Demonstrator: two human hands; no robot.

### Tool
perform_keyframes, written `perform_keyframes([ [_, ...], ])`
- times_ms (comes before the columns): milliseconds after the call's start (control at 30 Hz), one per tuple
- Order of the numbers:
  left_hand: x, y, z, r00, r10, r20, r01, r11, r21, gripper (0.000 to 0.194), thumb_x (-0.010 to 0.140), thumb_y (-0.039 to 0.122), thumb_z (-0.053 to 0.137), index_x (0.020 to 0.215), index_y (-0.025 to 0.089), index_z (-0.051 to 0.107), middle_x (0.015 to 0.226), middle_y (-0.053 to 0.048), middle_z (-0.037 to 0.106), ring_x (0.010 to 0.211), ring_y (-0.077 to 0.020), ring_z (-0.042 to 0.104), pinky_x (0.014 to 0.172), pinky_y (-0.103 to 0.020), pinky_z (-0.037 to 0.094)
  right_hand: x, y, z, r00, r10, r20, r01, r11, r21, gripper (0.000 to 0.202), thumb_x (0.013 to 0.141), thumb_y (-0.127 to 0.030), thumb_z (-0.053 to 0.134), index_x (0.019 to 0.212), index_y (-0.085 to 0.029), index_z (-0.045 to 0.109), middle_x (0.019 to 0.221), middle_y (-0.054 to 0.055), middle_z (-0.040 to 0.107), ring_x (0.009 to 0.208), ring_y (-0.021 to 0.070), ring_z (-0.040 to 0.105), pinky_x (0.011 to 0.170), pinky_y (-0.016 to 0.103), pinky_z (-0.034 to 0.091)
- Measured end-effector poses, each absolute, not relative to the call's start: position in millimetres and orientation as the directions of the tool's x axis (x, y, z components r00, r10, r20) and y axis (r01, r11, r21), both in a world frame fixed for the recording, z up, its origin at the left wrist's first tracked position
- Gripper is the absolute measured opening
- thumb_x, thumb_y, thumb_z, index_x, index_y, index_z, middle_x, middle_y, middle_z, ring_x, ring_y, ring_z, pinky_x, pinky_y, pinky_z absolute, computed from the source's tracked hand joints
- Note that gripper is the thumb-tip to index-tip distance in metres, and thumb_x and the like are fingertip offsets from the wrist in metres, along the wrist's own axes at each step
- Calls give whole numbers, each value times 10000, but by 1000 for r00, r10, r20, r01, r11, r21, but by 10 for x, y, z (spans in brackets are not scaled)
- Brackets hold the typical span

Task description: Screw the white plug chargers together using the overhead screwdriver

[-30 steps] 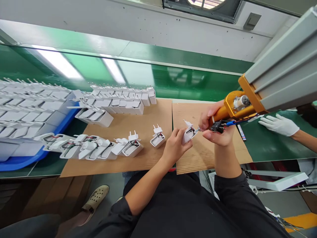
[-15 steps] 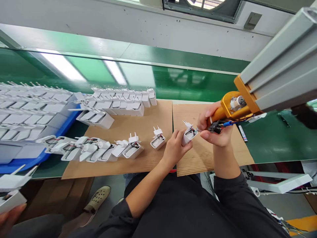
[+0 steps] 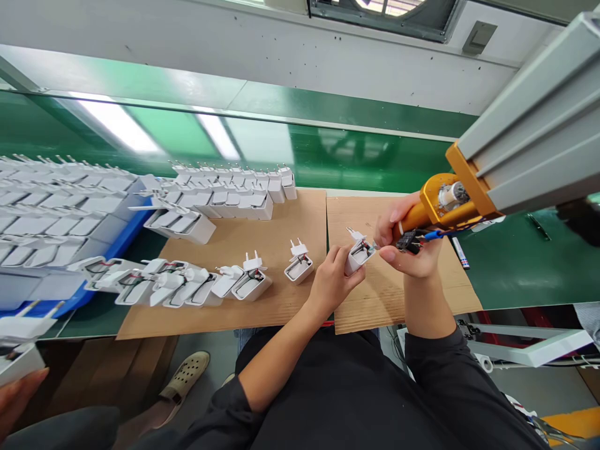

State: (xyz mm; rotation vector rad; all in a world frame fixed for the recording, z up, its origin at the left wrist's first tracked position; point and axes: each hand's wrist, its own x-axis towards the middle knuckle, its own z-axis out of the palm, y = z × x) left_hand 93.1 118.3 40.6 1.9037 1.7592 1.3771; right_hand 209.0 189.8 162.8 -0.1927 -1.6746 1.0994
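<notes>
My left hand (image 3: 335, 278) grips a small white charger housing (image 3: 360, 255), its open side up with wires inside and a two-pin plug piece tilted at its far end. My right hand (image 3: 405, 240) is wrapped round the orange tool (image 3: 416, 215), whose tip end is at the right end of the housing. Just left of my left hand, another open housing (image 3: 299, 269) with its plug piece stands on the cardboard (image 3: 281, 231). A row of similar housings (image 3: 187, 284) runs farther left.
A grey metal arm (image 3: 534, 125) carries the tool at upper right. Stacked white housings fill a blue tray (image 3: 126, 240) at left; more stand behind the cardboard. Another person's hand (image 3: 21, 394) holds a housing at lower left. A marker (image 3: 460, 253) lies at right.
The orange tool and grey arm have shifted very slightly right. The other person's hand and housing have moved a little left. My hands keep nearly the same place.
</notes>
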Motion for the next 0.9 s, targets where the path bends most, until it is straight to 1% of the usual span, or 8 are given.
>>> perform_keyframes([
  [167,935,1176,407,-158,869,469,670,-254,698,356,845,222,651,1187,207,554,925,-19,560,794,-146,608,587,-203,484,2085,1885,1629,-409,612,677,-397,548,-736,347,741,-354,822,985,-277,587,662,-53,472,498,84,475,407,218,398],
  [300,942,1174,401,-167,874,456,661,-244,710,323,849,228,644,1158,199,554,916,-18,557,792,-146,603,576,-202,487,2075,1899,1624,-409,581,703,-436,552,-711,314,756,-301,810,992,-287,603,662,-57,471,496,76,465,419,208,400],
  [500,933,1174,418,-176,888,425,655,-217,724,340,852,247,644,1174,196,546,947,-31,578,799,-155,609,583,-219,505,2054,1922,1622,-416,569,709,-423,570,-705,316,755,-358,797,970,-274,580,678,-54,476,469,68,443,395,213,375],
  [700,918,1178,431,-177,891,419,655,-212,726,370,846,256,654,1191,193,535,976,-45,604,836,-175,634,624,-249,524,2051,1914,1642,-420,632,651,-363,541,-759,406,685,-447,827,911,-258,547,656,-58,461,482,78,442,388,228,375],
  [900,902,1166,467,-183,903,388,641,-190,744,313,841,255,650,1133,194,555,953,-36,616,828,-173,642,659,-258,528,2080,1919,1652,-468,623,626,-348,521,-779,413,696,-427,821,951,-246,551,643,-59,458,490,82,435,398,226,362],
])
